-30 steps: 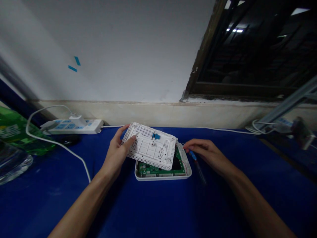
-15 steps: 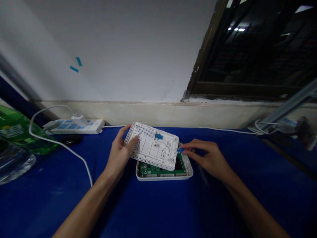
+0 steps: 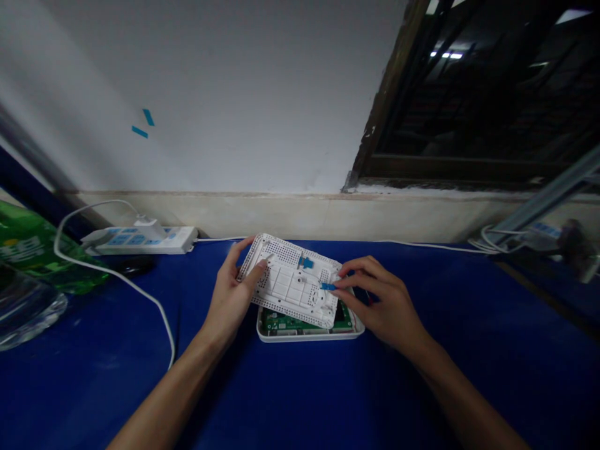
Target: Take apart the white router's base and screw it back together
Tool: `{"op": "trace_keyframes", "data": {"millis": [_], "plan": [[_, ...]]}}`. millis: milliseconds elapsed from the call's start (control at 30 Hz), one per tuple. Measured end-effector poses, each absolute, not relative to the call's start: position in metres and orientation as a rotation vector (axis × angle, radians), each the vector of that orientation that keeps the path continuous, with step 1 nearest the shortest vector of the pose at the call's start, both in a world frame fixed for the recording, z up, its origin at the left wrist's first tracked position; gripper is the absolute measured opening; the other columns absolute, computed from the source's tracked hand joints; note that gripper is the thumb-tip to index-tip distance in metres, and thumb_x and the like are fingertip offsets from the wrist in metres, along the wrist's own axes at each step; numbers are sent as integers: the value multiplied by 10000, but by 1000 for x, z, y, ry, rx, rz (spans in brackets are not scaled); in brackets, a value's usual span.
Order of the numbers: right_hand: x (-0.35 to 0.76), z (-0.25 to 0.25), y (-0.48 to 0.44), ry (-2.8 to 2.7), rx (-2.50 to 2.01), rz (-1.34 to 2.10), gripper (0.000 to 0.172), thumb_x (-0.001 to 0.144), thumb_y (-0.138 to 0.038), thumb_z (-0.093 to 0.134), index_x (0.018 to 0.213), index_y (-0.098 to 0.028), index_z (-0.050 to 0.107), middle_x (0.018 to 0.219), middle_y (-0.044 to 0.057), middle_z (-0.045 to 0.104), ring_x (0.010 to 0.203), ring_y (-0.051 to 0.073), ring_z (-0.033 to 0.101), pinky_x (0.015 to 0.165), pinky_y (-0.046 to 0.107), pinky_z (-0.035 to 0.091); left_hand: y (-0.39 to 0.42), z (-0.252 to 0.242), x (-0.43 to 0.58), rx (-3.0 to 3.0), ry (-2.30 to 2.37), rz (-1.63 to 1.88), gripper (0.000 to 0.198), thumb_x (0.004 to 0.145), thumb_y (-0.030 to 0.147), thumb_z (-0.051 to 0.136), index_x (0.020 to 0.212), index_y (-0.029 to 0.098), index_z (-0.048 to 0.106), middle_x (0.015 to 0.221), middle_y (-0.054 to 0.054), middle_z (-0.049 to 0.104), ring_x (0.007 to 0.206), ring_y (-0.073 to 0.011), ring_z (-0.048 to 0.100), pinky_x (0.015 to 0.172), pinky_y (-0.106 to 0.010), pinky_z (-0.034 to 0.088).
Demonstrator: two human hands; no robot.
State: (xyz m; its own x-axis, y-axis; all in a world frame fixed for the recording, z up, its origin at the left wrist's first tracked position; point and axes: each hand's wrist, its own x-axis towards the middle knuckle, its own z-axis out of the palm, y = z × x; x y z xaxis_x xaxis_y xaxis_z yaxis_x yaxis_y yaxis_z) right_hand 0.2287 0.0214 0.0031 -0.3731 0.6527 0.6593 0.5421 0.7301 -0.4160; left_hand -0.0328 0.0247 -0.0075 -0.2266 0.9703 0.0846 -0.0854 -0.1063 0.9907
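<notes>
Blue-covered table (image 3: 422,387), one window (image 3: 469,94) top right, dark, view through it hard to make out. On the white wall (image 3: 234,94), two blue tape marks (image 3: 140,125). Far left, one green bottle (image 3: 32,250), cut off by the frame, and one clear glass object (image 3: 23,306), also cut off. One power strip (image 3: 140,240) at the wall with one white plug (image 3: 150,228) in it; its white cable (image 3: 112,275) loops onto the table. Centre: one white perforated lid (image 3: 290,281), tilted, partly over one white tray (image 3: 307,334), which holds one green circuit board (image 3: 300,322), mostly hidden by the lid. Left hand (image 3: 229,294) grips the lid's left edge, thumb on top. Right hand (image 3: 384,303) is curled at the lid's right edge, fingertips (image 3: 340,281) pinching one small blue part (image 3: 328,286). A second blue part (image 3: 305,262) sits on the lid.
</notes>
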Motion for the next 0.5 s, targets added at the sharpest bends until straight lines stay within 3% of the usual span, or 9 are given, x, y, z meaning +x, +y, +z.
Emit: {"op": "trace_keyframes", "data": {"millis": [167, 267, 500], "plan": [[220, 2, 19, -1981, -977, 99, 109, 824, -121, 758, 803, -215, 708, 1031, 68, 703, 936, 227, 626, 795, 387, 517, 24, -8, -34, 1127, 1251, 1465, 578, 811, 362, 794, 1347, 285, 591, 948, -32, 743, 767, -185, 690, 618, -241, 545], [217, 3, 19, -1974, -975, 124, 137, 810, -108, 761, 776, -221, 691, 951, 50, 734, 895, 224, 638, 772, 380, 522, 23, -6, -34, 1150, 1251, 1451, 578, 825, 367, 788, 1358, 290, 578, 917, -27, 744, 767, -191, 700, 612, -239, 545], [217, 2, 18, -1957, -967, 151, 75, 875, -176, 731, 884, -249, 715, 840, 24, 757, 758, 213, 648, 697, 387, 517, 20, -1, -29, 1149, 1226, 1450, 617, 813, 353, 800, 1378, 264, 570, 922, -52, 748, 772, -231, 717, 603, -273, 561]]}}
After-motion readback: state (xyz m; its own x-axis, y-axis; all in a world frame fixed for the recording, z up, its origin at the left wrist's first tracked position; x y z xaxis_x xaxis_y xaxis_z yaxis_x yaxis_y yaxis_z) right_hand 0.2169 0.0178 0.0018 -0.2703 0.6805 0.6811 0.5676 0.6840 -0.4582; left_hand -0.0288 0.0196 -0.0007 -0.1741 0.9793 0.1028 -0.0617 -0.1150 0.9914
